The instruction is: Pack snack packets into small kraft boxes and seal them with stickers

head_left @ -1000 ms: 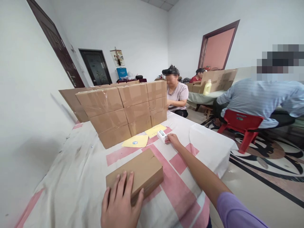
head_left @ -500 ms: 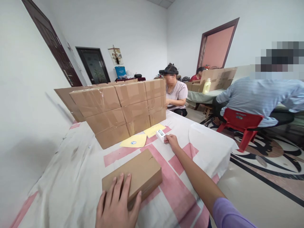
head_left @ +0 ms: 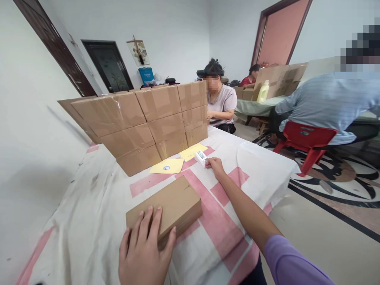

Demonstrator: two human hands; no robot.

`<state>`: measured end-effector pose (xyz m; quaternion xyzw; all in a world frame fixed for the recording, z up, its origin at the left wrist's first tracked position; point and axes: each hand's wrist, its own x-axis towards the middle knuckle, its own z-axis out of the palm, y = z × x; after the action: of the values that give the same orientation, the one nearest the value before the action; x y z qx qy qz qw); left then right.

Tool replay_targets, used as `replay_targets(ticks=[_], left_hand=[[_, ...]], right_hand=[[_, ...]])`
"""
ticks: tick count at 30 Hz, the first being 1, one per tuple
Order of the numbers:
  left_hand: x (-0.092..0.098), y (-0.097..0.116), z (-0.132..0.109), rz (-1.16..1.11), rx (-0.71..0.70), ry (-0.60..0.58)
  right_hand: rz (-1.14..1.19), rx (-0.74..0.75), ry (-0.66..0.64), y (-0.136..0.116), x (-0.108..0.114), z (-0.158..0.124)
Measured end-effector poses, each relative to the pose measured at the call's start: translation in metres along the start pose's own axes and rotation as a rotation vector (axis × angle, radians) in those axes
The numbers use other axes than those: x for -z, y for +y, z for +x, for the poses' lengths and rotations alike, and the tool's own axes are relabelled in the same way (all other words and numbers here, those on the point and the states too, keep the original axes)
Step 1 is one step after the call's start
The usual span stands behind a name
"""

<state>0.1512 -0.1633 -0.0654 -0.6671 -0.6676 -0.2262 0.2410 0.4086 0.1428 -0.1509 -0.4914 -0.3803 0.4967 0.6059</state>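
My left hand point(head_left: 146, 249) lies with spread fingers on the near left part of a closed brown cardboard box point(head_left: 169, 202), its thumb against the front side. Farther off, my right hand point(head_left: 215, 166) has its fingers closed on the near right end of a small white box point(head_left: 202, 158) with a dark picture on top. Just left of that small box are two yellow paper pieces, one plain with small marks point(head_left: 191, 151) and one with a blue picture point(head_left: 170, 166).
Taped cartons point(head_left: 160, 118) are stacked at the table's back left. A person point(head_left: 222, 99) sits beyond the far edge. Another person in a striped shirt point(head_left: 323, 99) sits on a red chair point(head_left: 308, 136) at right, near a table with a yellow bottle point(head_left: 263, 92).
The view has tilted down slightly, so the background sits higher. Both hands keep the same places on the brown box and the small white box.
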Motion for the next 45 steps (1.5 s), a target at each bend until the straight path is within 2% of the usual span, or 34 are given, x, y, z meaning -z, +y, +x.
replay_targets(ticks=[12, 30, 35, 40, 45], left_hand=[[0.001, 0.003, -0.002, -0.021, 0.027, 0.002], [0.006, 0.006, -0.001, -0.036, 0.06, -0.06], [-0.004, -0.003, -0.005, -0.069, 0.051, -0.038], [-0.02, -0.015, -0.01, -0.118, 0.046, -0.071], [-0.019, -0.015, -0.01, -0.079, 0.04, -0.028]], right_hand=[[-0.06, -0.023, -0.022, -0.001, 0.001, 0.0], [-0.104, -0.231, -0.061, 0.0, 0.005, 0.008], [-0.123, -0.223, -0.065, -0.011, 0.004, -0.003], [-0.121, -0.214, -0.071, -0.014, 0.006, -0.005], [-0.042, -0.208, -0.129, -0.017, 0.015, -0.007]])
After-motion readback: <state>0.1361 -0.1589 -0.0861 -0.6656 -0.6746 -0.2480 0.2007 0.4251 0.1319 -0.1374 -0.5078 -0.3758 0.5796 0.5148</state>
